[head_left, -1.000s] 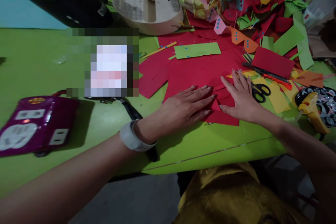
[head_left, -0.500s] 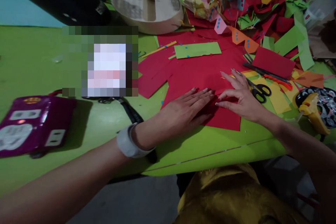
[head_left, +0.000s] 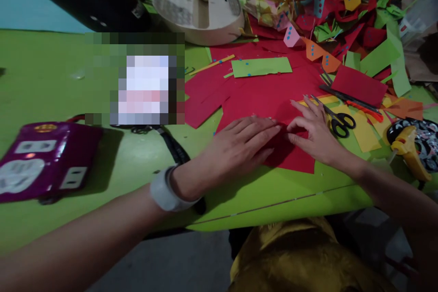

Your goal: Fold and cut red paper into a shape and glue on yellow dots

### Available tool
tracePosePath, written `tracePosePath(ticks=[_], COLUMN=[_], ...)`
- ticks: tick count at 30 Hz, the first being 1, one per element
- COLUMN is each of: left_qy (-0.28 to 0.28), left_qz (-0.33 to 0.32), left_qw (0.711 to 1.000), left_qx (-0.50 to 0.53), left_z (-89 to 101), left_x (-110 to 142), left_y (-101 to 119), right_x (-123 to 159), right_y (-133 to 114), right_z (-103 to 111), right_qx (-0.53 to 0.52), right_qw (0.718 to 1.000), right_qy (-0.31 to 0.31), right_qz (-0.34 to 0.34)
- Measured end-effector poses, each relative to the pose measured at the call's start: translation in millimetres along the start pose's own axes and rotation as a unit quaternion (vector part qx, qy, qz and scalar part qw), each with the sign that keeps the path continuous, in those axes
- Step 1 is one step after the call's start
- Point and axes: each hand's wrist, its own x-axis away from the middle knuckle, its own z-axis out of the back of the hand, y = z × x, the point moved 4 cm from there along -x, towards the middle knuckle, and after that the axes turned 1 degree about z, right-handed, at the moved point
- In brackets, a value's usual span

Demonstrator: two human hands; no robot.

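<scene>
My left hand lies flat, palm down with fingers extended, on red paper near the table's front edge. Beside its fingertips, my right hand has thumb and index finger drawn together in a pinch at the red paper, its other fingers raised. The fold or edge between the fingers is mostly hidden. Just beyond the right hand are black-handled scissors on yellow paper pieces. A larger red sheet spreads behind the hands, with a light green strip on it.
Behind the scissors is a red rectangle. Cut colored paper heaps at the back right. A yellow glue gun lies far right. Left are a purple power box and a dark cable. A round white base stands behind.
My right hand has gone from fingers spread flat to a thumb-and-index pinch at the red paper. My left hand stays pressed on it. The near red paper has shifted slightly toward me.
</scene>
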Motion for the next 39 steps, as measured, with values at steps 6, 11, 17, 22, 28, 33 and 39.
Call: tracePosePath(ticks=[6,11,17,22,28,33,39], left_qy=[0.017,-0.005,-0.036,-0.036,-0.019,-0.044,-0.063], left_qz=[-0.040,-0.037,-0.030,-0.017,-0.032,-0.058,-0.084], left_qw=[0.998,0.998,0.998,0.999,0.999,0.997,0.994], left_qx=[-0.055,-0.046,-0.030,-0.021,-0.026,-0.003,-0.013], left_z=[5.5,4.9,6.8,7.0,11.4,11.8,9.1], left_x=[-1.9,-1.8,-0.4,-1.7,-0.2,4.4,6.3], left_y=[8.9,6.0,4.0,3.6,5.6,7.6,8.9], right_x=[0.6,0.6,1.8,4.2,4.7,4.6,9.5], right_y=[-0.4,-0.2,-3.5,-10.5,-10.2,-7.4,-4.7], right_z=[-0.9,-2.3,-3.6,-0.7,-0.3,0.5,3.9], right_qx=[-0.001,0.004,0.025,0.052,0.050,0.056,0.061], right_qw=[1.000,1.000,0.999,0.997,0.998,0.997,0.992], right_qy=[0.000,0.015,0.036,0.047,0.042,0.039,0.090], right_qz=[-0.008,0.004,0.013,0.020,0.027,0.032,0.067])
